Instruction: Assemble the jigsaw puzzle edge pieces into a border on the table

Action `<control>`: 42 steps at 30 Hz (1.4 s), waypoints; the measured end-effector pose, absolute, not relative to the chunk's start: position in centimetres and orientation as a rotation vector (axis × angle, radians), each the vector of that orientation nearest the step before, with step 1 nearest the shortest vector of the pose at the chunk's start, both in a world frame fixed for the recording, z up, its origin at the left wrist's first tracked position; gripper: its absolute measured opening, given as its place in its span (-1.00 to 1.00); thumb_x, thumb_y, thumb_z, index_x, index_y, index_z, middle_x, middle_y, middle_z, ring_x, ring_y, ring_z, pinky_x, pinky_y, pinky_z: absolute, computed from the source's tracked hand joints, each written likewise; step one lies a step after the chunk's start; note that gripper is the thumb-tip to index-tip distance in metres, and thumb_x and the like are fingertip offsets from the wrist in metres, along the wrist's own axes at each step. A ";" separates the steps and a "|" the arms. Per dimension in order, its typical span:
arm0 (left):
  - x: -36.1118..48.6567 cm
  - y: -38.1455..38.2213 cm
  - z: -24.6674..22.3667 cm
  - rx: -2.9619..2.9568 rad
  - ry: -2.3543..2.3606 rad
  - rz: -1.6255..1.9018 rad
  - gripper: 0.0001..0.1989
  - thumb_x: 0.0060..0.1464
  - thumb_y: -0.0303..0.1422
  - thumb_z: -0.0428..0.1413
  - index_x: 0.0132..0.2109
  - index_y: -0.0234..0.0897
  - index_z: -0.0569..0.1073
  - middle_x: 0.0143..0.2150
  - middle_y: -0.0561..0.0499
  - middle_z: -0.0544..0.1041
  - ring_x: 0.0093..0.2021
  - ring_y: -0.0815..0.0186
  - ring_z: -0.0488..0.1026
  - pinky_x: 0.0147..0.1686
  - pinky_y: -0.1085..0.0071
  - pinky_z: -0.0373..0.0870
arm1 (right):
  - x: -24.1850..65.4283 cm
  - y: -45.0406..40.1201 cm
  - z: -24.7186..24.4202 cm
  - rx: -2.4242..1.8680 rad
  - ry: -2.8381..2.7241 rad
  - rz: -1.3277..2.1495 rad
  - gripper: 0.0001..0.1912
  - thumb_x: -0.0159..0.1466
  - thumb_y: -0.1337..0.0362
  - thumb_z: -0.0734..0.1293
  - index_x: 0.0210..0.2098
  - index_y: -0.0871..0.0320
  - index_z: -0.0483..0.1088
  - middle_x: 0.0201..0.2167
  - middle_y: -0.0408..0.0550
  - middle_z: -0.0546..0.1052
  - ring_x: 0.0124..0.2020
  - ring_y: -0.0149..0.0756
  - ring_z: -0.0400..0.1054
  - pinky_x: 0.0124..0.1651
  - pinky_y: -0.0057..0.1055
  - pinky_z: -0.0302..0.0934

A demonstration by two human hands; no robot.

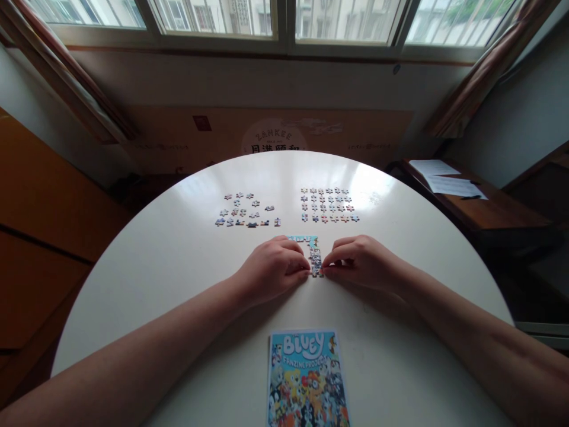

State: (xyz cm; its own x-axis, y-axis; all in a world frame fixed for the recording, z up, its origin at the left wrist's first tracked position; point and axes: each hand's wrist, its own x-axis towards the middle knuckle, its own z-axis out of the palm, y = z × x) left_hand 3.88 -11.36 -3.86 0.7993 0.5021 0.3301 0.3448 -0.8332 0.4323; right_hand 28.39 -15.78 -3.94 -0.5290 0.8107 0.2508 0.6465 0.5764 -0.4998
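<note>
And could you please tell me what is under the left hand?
The white table shows around the left hand, and joined puzzle pieces run up to its edge; anything directly beneath is covered.

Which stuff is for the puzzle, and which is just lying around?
For the puzzle:
Joined pieces between the left hand and right hand
Scattered pieces
Pieces in rows
Bluey picture, probably: similar blue

Just lying about:
Papers on the brown side table
Dark pen-like thing
</note>
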 end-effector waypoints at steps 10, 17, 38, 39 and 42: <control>4.4 -11.4 -4.2 2.643 0.655 0.660 -0.91 0.13 -0.38 0.22 -0.28 -0.17 0.65 -0.26 0.02 0.61 -0.22 0.26 0.48 -0.17 0.33 0.41 | 28.8 -15.7 -3.9 -1.120 -2.348 0.461 -0.83 0.28 0.17 0.43 -0.31 0.12 0.63 -0.50 -0.15 0.49 -0.53 -0.50 0.27 -0.42 -0.50 0.13; 4.7 -11.6 -4.1 2.654 0.690 0.659 -0.91 0.11 -0.40 0.22 -0.29 -0.17 0.65 -0.28 0.02 0.62 -0.23 0.26 0.48 -0.20 0.34 0.39 | 29.0 -15.6 -4.1 -1.098 -2.348 0.430 -0.82 0.27 0.14 0.44 -0.32 0.12 0.62 -0.53 -0.17 0.47 -0.55 -0.49 0.24 -0.45 -0.51 0.11; 5.0 -11.8 -4.1 2.673 0.709 0.702 -0.92 0.09 -0.40 0.23 -0.30 -0.17 0.65 -0.30 0.01 0.62 -0.24 0.24 0.49 -0.20 0.32 0.40 | 29.1 -15.5 -3.9 -1.051 -2.360 0.388 -0.89 0.25 0.23 0.45 -0.31 0.13 0.63 -0.54 -0.19 0.47 -0.54 -0.50 0.29 -0.45 -0.52 0.13; 5.0 -11.8 -4.1 2.674 0.712 0.700 -0.91 0.10 -0.40 0.23 -0.30 -0.17 0.65 -0.30 0.01 0.62 -0.24 0.24 0.49 -0.20 0.32 0.40 | 29.2 -15.5 -3.8 -1.048 -2.359 0.385 -0.88 0.26 0.22 0.45 -0.31 0.13 0.62 -0.54 -0.19 0.47 -0.54 -0.50 0.28 -0.45 -0.51 0.12; 5.0 -11.7 -4.1 2.676 0.709 0.697 -0.91 0.10 -0.40 0.23 -0.31 -0.17 0.65 -0.30 0.01 0.62 -0.24 0.25 0.49 -0.20 0.32 0.40 | 29.2 -15.5 -3.7 -1.062 -2.324 0.347 -0.79 0.31 0.19 0.40 -0.37 0.17 0.60 -0.55 -0.16 0.45 -0.56 -0.50 0.22 -0.46 -0.49 0.11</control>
State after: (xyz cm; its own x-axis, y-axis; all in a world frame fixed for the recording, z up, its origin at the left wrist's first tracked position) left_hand 4.98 -11.68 -4.14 0.7624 0.5252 0.3780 0.3873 -0.8383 0.3836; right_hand 29.21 -15.51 -3.72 -0.5324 0.7570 0.3788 0.6132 0.6534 -0.4439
